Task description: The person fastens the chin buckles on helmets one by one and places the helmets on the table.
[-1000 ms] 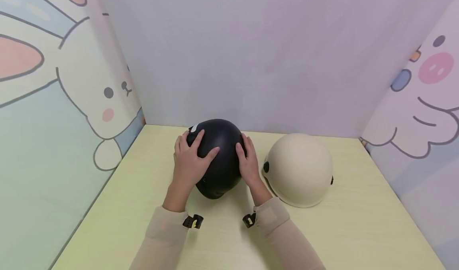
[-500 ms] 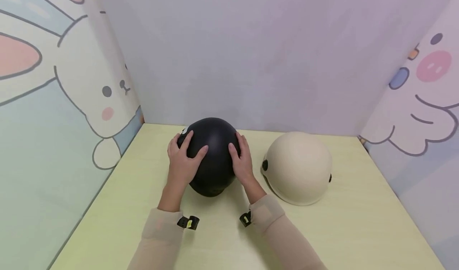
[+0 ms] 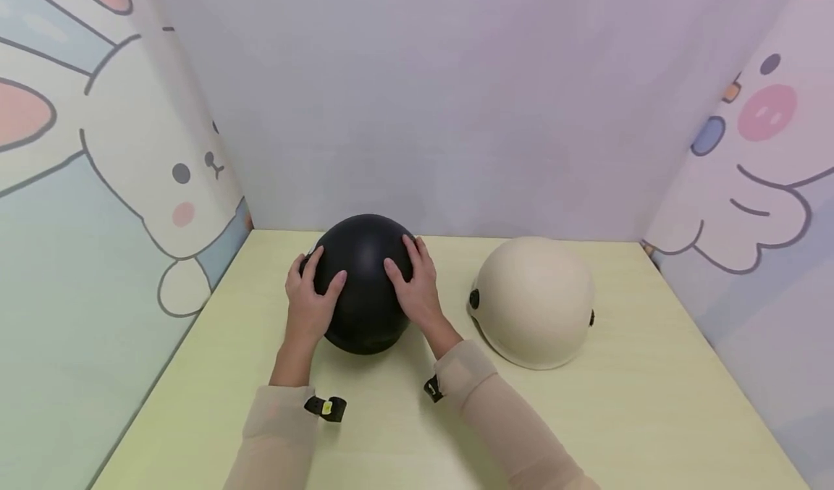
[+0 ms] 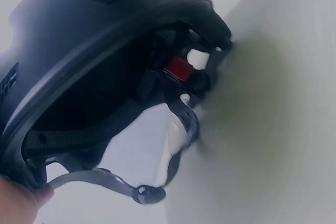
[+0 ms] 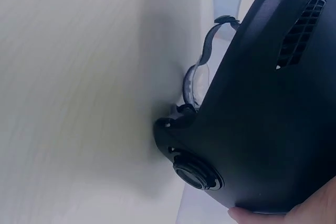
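Observation:
A black helmet (image 3: pixel 365 294) is held between my two hands on the left half of the table. My left hand (image 3: pixel 308 298) grips its left side, fingers spread over the shell and thumb on the near face. On the opposite side my right hand (image 3: pixel 418 287) holds it, thumb pointing up the shell. The left wrist view looks under the rim at the dark lining, a red buckle part (image 4: pixel 179 68) and a dangling chin strap (image 4: pixel 100 178). A round black fitting (image 5: pixel 197 172) shows low on the shell in the right wrist view. Whether the rim touches the table is unclear.
A cream helmet (image 3: pixel 537 302) sits dome up on the pale wooden table (image 3: pixel 625 417), right of the black one. A plain light curtain (image 3: pixel 417 99) stands behind the table. Side walls carry a cartoon rabbit (image 3: pixel 176 193) and pig (image 3: pixel 769 113).
Both hands have shifted left with the black helmet, widening the space to the cream one. The black helmet has turned a little, so its white mark is nearly out of sight. The view has also shifted.

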The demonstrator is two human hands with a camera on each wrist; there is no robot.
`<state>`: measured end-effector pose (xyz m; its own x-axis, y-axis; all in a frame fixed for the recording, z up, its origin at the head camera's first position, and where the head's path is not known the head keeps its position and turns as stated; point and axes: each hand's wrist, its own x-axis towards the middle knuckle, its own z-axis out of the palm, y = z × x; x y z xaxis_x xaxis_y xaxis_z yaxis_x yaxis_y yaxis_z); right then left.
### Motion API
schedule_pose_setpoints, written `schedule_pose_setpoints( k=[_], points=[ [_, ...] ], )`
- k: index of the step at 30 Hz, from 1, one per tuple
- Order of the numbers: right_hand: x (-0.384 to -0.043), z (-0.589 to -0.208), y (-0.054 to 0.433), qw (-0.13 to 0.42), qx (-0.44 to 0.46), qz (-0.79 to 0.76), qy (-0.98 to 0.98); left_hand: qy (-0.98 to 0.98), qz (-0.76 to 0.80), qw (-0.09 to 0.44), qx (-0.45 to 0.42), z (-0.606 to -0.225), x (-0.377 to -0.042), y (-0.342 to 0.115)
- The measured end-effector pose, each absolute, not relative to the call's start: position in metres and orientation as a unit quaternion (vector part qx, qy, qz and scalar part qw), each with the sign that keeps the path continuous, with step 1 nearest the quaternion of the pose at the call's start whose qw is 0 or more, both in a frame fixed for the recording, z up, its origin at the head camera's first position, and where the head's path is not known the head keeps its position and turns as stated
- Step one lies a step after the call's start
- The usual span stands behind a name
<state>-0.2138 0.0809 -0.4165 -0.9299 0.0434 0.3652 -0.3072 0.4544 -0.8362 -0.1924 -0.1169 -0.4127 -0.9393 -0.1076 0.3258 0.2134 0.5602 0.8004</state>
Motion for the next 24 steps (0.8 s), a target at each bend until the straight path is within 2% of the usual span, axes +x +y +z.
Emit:
schedule_pose_setpoints(
  k=[13,24],
  points=[
    [-0.222,-0.418,0.058,0.161,0.079,0.435,-0.882,-0.865,-0.481,0.143,0.004,-0.437,-0.199,-0.132],
    [-0.224,-0.421,0.036,0.153,0.090,0.339,-0.924,-0.861,-0.488,0.145,0.008,-0.459,-0.203,-0.139]
  ],
)
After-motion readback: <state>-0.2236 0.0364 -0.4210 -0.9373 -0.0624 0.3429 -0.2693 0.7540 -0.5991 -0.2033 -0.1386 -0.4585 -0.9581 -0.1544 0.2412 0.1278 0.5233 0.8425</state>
